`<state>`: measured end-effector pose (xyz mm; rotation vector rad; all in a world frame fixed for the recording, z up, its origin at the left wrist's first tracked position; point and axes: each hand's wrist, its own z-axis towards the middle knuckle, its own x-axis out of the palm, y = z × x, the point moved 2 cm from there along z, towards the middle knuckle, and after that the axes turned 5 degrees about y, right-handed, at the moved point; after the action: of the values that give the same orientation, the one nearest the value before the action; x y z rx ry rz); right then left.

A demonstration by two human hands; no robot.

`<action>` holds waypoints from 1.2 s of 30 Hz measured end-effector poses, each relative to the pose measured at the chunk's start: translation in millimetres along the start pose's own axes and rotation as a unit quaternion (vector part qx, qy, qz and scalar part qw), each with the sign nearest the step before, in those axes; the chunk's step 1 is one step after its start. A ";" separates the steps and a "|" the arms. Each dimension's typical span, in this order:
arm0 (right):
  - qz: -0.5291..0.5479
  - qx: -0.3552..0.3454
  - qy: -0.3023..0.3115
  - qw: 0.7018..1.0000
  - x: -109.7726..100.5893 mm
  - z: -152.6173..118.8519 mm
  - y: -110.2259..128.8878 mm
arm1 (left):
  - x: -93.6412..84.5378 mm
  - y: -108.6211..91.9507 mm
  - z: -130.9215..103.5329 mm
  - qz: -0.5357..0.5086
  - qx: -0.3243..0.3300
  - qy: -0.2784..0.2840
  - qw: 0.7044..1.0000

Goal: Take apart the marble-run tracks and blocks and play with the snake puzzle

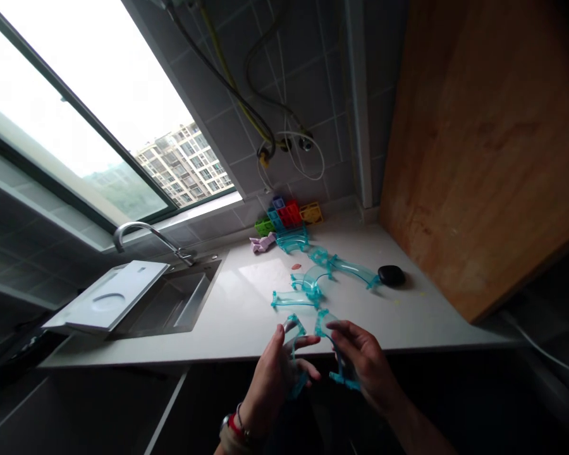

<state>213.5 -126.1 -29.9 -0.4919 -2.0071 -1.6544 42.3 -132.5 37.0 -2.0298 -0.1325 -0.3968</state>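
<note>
My left hand (271, 371) is closed around a clear teal plastic track piece (294, 325), thumb on one side and fingers on the other. In my right hand (368, 361) is a second teal track piece (345, 381), pinched near its upper end and hanging down. The two pieces are held side by side, apart, just before the counter's front edge. Beyond them on the counter lie a short straight teal piece (294, 299), a curved one (317, 277), a long one (354, 270) and another curved one (292, 240).
Red (290, 213), green (264, 227) and orange (312, 213) plastic pieces stand by the back wall, with a crumpled lilac item (262, 242). A black rounded object (391, 275) lies right on the white counter (246, 316). A sink (183, 303) with a faucet (152, 230) is left.
</note>
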 end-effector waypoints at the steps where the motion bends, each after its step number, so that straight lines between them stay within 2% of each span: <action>1: -0.039 -0.026 0.005 0.999 -2.3 -1.5 4.9 | -4.0 -3.3 -1.0 0.013 -0.007 0.001 1.000; 3: -0.111 -0.091 0.033 0.989 -5.1 -4.9 15.8 | -12.4 -9.9 -4.2 0.051 -0.024 0.004 0.998; 5: -0.178 -0.154 0.107 0.966 -3.2 -8.9 25.2 | -18.9 -13.8 -7.7 0.075 -0.064 0.025 0.995; 8: -0.271 -0.221 0.230 0.908 5.5 -15.2 31.5 | -21.6 -14.9 -10.5 0.077 -0.110 0.058 0.989; 10: -0.328 -0.243 0.262 0.874 11.4 -18.6 30.7 | -18.8 -14.7 -9.3 0.090 -0.096 0.062 0.989; 14: -0.411 -0.268 0.277 0.826 19.3 -23.7 24.4 | -13.7 -12.5 -2.9 0.158 -0.014 0.012 0.987; 17: -0.451 -0.293 0.275 0.797 22.3 -25.7 18.4 | -15.0 -8.2 1.1 0.202 0.022 -0.030 0.979; 21: -0.477 -0.331 0.245 0.776 24.6 -26.9 9.7 | -11.3 -3.8 1.6 0.223 0.033 -0.011 0.974; 23: -0.466 -0.351 0.226 0.780 24.7 -27.8 6.9 | -5.4 -4.4 -0.1 0.225 0.051 0.010 0.973; 25: -0.446 -0.358 0.189 0.798 22.6 -28.0 5.8 | 0.2 -5.7 -1.8 0.220 0.072 0.020 0.973; 28: -0.401 -0.342 0.094 0.845 15.1 -25.7 6.6 | 4.9 -5.7 -2.4 0.167 0.071 0.024 0.983; 31: -0.299 -0.296 0.012 0.907 6.5 -20.1 8.1 | 7.3 -5.2 -1.4 0.106 0.053 0.049 0.992; 33: -0.221 -0.248 -0.002 0.943 3.3 -15.9 8.0 | 8.6 -7.4 -1.1 0.099 0.071 0.063 0.991; 36: -0.157 -0.188 0.017 0.969 2.6 -12.4 6.5 | 9.8 -12.7 -2.4 0.131 0.122 0.078 0.981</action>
<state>216.8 -137.0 -21.4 -0.2766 -1.8202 -2.2405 47.7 -129.3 51.9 -1.7384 0.1741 -0.3540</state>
